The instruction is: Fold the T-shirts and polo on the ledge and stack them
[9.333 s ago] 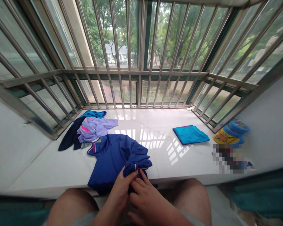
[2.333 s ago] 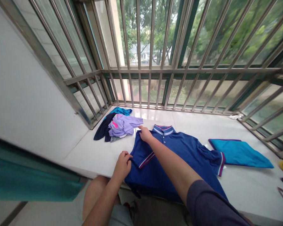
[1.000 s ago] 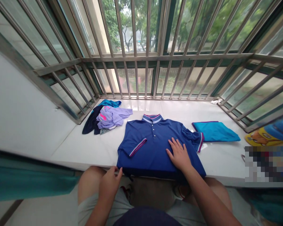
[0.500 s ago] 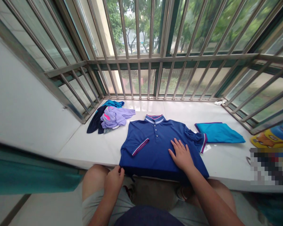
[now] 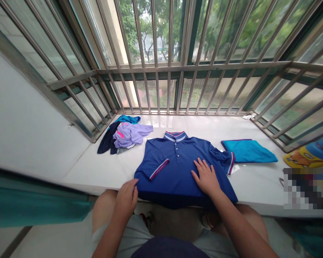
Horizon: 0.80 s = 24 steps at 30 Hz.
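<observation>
A navy blue polo shirt (image 5: 174, 172) lies front up on the white ledge, collar away from me, its lower part hanging over the front edge. Its left-side sleeve is folded inward across the body; the other sleeve sticks out to the right. My left hand (image 5: 127, 195) pinches the shirt's left side edge near the ledge's front, fingertips partly hidden. On the right half of the chest my right hand (image 5: 206, 176) rests flat, fingers spread, pressing on the cloth.
A pile of crumpled clothes (image 5: 129, 134) sits at the back left. To the right lies a folded turquoise garment (image 5: 250, 151), touching the shirt's sleeve. A yellow and blue object (image 5: 309, 152) stands at the far right, beside a blurred-out patch. Metal window bars (image 5: 156, 86) close off the back.
My left hand has moved up from the shirt's lower left corner to its side edge. My right hand stays flat on the shirt. The view has shifted slightly.
</observation>
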Motion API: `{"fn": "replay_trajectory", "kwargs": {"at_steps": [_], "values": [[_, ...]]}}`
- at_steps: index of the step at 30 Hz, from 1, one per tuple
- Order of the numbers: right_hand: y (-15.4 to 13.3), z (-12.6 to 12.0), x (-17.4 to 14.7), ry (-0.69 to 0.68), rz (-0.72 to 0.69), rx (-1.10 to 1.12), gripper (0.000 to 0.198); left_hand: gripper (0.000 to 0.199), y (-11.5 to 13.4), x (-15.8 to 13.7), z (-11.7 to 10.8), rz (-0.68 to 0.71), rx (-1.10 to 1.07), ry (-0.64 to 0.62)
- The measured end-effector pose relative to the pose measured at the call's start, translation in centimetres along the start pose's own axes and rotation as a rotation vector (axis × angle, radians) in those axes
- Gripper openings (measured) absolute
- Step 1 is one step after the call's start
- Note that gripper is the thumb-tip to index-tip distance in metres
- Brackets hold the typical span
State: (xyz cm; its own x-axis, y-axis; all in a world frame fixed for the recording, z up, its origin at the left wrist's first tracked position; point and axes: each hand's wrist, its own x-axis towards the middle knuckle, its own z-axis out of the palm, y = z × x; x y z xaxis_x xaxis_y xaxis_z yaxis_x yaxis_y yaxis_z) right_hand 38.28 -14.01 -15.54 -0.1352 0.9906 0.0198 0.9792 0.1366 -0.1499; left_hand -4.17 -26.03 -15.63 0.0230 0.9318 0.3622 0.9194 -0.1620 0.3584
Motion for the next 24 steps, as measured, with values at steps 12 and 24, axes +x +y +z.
{"fn": "replay_trajectory", "kwargs": {"at_steps": [12,24], "values": [[-3.9,0.0,-1.4,-0.019,-0.042,0.089,0.063,0.044,-3.8,2.1,2.6,0.136,0.134,-0.130],[6.0,-5.1,1.6,0.138,0.886,0.126,0.079,0.037,-0.6,5.1,2.0,0.132,0.119,-0.003]]}}
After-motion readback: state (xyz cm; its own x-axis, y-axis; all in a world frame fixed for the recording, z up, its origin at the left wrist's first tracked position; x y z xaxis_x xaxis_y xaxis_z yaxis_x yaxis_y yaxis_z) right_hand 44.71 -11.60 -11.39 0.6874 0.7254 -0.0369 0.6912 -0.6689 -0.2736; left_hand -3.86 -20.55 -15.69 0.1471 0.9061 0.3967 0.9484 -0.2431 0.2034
